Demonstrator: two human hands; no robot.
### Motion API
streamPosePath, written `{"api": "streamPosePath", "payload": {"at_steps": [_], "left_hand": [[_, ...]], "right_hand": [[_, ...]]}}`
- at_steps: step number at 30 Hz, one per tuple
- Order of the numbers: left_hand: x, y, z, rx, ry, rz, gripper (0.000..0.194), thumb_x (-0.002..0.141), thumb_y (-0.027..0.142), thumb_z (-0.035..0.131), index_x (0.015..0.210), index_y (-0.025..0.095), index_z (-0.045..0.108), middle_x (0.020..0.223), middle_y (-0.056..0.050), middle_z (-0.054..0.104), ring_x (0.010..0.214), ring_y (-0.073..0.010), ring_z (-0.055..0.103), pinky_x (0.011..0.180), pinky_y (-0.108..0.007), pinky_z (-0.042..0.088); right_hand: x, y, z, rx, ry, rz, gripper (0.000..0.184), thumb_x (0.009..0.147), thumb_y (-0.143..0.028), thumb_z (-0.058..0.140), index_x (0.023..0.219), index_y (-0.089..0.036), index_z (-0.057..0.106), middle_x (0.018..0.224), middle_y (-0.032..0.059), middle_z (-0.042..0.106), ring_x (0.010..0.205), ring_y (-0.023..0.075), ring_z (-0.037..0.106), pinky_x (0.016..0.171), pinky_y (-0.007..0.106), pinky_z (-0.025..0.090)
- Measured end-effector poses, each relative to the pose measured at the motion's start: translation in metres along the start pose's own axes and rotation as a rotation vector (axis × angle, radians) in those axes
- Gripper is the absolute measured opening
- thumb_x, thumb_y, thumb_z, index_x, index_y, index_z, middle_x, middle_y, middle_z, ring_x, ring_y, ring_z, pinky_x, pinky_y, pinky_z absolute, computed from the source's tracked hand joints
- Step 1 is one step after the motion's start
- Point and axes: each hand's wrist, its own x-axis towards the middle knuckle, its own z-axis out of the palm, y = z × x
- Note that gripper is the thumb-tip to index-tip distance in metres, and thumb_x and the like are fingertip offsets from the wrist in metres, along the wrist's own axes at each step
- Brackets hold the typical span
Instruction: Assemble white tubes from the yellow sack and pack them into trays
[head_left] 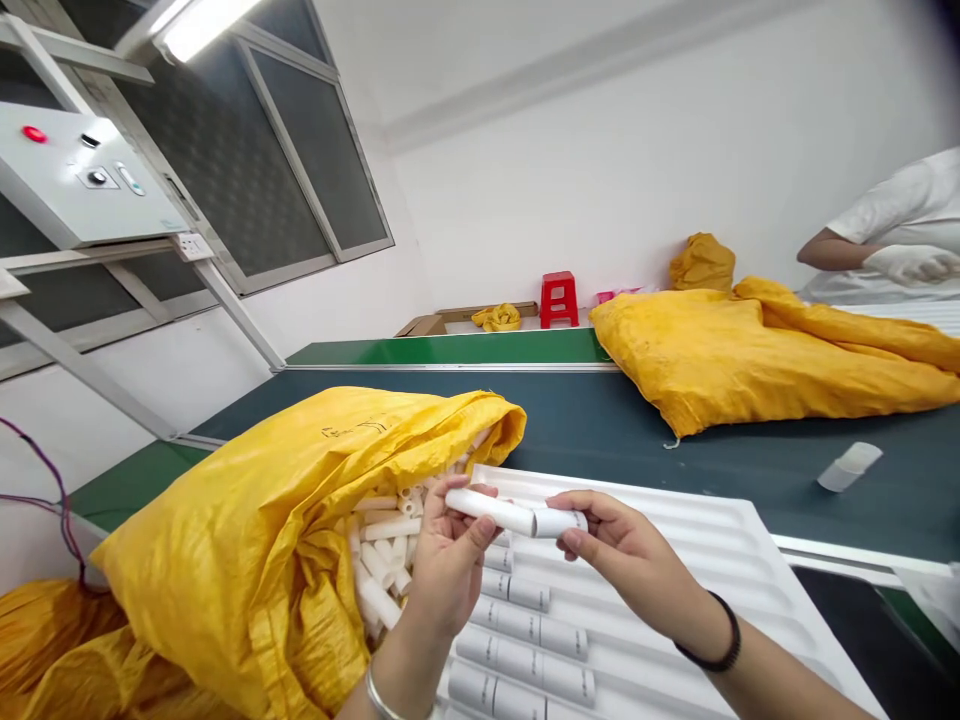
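Note:
My left hand (448, 560) pinches a white tube (491, 510) between thumb and fingers. My right hand (626, 555) grips a second, shorter white tube (559, 522) end to end with the first. Both hover above a white ridged tray (720, 560) whose near grooves hold several white tubes (525, 640). To the left lies an open yellow woven sack (247, 540) spilling many loose white tubes (382, 560).
A dark green conveyor belt (600, 430) runs behind the tray, with a single clear tube (849, 466) on it. A second yellow sack (757, 350) lies at the far right beside another person's gloved hand (911, 265). A control box (75, 175) hangs at upper left.

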Motion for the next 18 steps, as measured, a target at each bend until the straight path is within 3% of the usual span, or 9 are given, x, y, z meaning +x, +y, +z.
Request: {"api": "streamPosePath", "payload": {"at_steps": [3, 6, 9, 13, 18], "left_hand": [[0.002, 0.009, -0.002, 0.351, -0.067, 0.087, 0.028, 0.067, 0.028, 0.08, 0.086, 0.021, 0.06, 0.086, 0.0, 0.066, 0.078, -0.0132, 0.062, 0.07, -0.021, 0.049], [0.002, 0.021, -0.005, 0.814, -0.317, 0.155, 0.023, 0.078, 0.03, 0.071, 0.099, 0.022, 0.066, 0.089, -0.002, 0.067, 0.079, -0.0157, 0.062, 0.072, -0.025, 0.048], [-0.001, 0.029, -0.003, 0.992, -0.556, 0.171, 0.03, 0.086, 0.031, 0.061, 0.114, 0.025, 0.063, 0.097, -0.003, 0.069, 0.086, -0.0177, 0.064, 0.078, -0.027, 0.048], [-0.005, 0.029, 0.005, 1.056, -0.587, 0.232, 0.026, 0.089, 0.031, 0.056, 0.113, 0.027, 0.063, 0.091, -0.001, 0.069, 0.08, -0.0162, 0.064, 0.073, -0.024, 0.048], [-0.005, 0.018, 0.001, 1.165, -0.538, 0.575, 0.028, 0.085, 0.024, 0.06, 0.113, 0.029, 0.061, 0.088, -0.003, 0.07, 0.077, -0.0179, 0.066, 0.068, -0.024, 0.051]], "right_hand": [[-0.005, -0.006, -0.015, -0.204, 0.046, -0.201, 0.027, 0.089, -0.028, 0.056, 0.115, -0.025, 0.059, 0.108, 0.0061, 0.063, 0.095, 0.0174, 0.061, 0.082, 0.03, 0.052], [-0.006, -0.015, -0.028, -0.473, -0.013, -0.426, 0.034, 0.091, -0.017, 0.052, 0.122, -0.03, 0.056, 0.118, 0.0049, 0.06, 0.111, 0.0166, 0.055, 0.095, 0.03, 0.046], [-0.005, -0.022, -0.032, -0.565, -0.148, -0.516, 0.039, 0.091, -0.009, 0.047, 0.125, -0.027, 0.052, 0.116, 0.0066, 0.059, 0.109, 0.0146, 0.056, 0.093, 0.027, 0.047], [-0.005, -0.027, -0.029, -0.575, -0.206, -0.544, 0.038, 0.09, -0.007, 0.044, 0.124, -0.021, 0.051, 0.111, 0.0091, 0.059, 0.105, 0.0148, 0.056, 0.091, 0.028, 0.048], [-0.01, -0.03, -0.029, -0.584, -0.168, -0.436, 0.03, 0.093, -0.016, 0.045, 0.121, -0.017, 0.054, 0.105, 0.0104, 0.064, 0.098, 0.0162, 0.059, 0.088, 0.03, 0.049]]}}
